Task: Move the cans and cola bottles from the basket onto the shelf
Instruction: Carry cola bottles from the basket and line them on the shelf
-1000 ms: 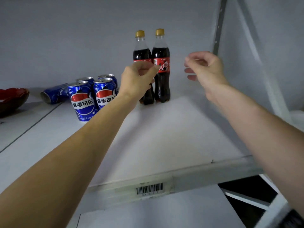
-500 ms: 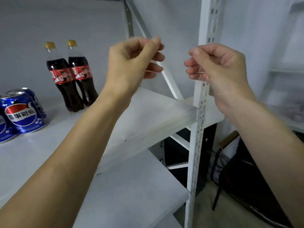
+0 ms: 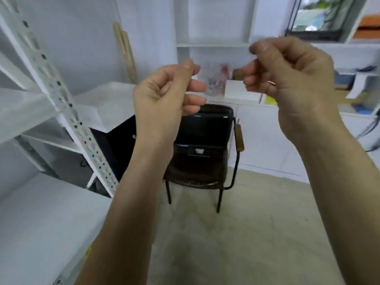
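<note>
My left hand [image 3: 164, 99] and my right hand [image 3: 292, 79] are raised in front of me, side by side with a gap between them. Both have their fingers curled in and hold nothing. Below and behind my left hand, a black basket-like container [image 3: 203, 126] rests on a dark chair [image 3: 197, 173]; I cannot see inside it. The white shelf [image 3: 41, 223] is at the left edge, its perforated upright [image 3: 67, 112] slanting across the view. No cans or cola bottles are in view.
White cabinets and open shelving [image 3: 267, 140] with small items line the back wall. A wooden stick [image 3: 125, 52] leans in the corner. The chair stands on a pale floor [image 3: 246, 233].
My view has swung right, away from the shelf with its cola bottles and blue cans, toward the chair. Both hands stay raised and curled, drawn back from the shelf.
</note>
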